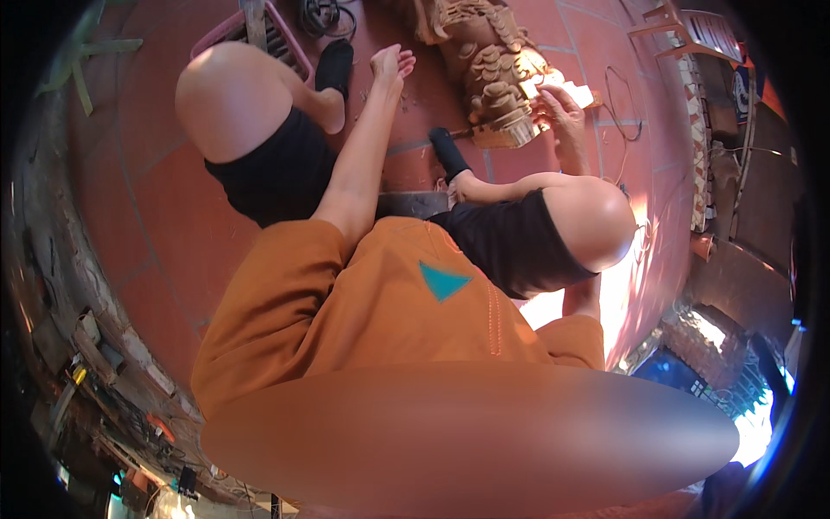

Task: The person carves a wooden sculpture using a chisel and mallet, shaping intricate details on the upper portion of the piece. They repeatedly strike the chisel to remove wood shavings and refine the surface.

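I look down on my own orange shirt, black shorts, bare knees and black socks. My left hand (393,62) is stretched forward above the red tiled floor (164,173), fingers apart and holding nothing. My right hand (560,111) lies against the right side of a carved brown wooden piece (494,65) that stands on the floor in front of my feet. Its fingers curl beside a small pale block (581,93) in bright sunlight. Whether they grip it is unclear.
A pink plastic crate (285,39) and a coiled black cable (324,13) lie beyond my left knee. A thin cord (618,108) loops on the tiles to the right, near a wooden chair (692,30). Tools and clutter line the wall at lower left (95,363).
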{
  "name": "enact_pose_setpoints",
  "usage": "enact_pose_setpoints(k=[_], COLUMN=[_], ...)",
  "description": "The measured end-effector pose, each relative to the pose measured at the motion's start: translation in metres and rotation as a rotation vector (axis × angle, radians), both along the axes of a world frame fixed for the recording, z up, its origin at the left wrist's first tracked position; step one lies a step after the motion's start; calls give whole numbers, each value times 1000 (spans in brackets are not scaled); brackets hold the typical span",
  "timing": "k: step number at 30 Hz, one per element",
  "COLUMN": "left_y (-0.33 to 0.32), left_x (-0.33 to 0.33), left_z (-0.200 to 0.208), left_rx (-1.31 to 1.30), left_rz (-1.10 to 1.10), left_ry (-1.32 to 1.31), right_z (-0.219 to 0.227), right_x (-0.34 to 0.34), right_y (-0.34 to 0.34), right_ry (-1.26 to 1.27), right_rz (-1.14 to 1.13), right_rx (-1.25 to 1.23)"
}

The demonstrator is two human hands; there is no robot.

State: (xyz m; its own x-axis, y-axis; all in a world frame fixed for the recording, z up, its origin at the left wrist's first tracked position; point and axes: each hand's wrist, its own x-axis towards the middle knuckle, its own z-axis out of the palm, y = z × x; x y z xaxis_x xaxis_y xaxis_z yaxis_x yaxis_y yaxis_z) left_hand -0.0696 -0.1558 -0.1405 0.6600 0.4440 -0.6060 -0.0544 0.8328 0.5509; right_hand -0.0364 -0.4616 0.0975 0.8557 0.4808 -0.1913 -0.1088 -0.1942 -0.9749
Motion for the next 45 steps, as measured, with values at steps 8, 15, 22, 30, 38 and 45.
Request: enact_pose_setpoints(k=[8,15,22,30,38,45], left_y=[9,43,117,159,139,141], left_x=[20,75,144,203,214,213], left_z=[11,20,16,18,7,16], left_rx=[140,339,900,1344,1375,1305], left_rz=[-104,-45,67,-215,-117,-195], left_ry=[48,113,239,478,544,547], right_z=[-28,-81,-134,-146,-152,-150], right_x=[60,162,297,359,336,336], right_y=[79,139,157,195,188,181], right_ry=[-68,-637,-1007,-341,-238,-286], right_rz=[-4,92,208,414,241,274], right_rx=[98,-227,-723,-759,-636,-607])
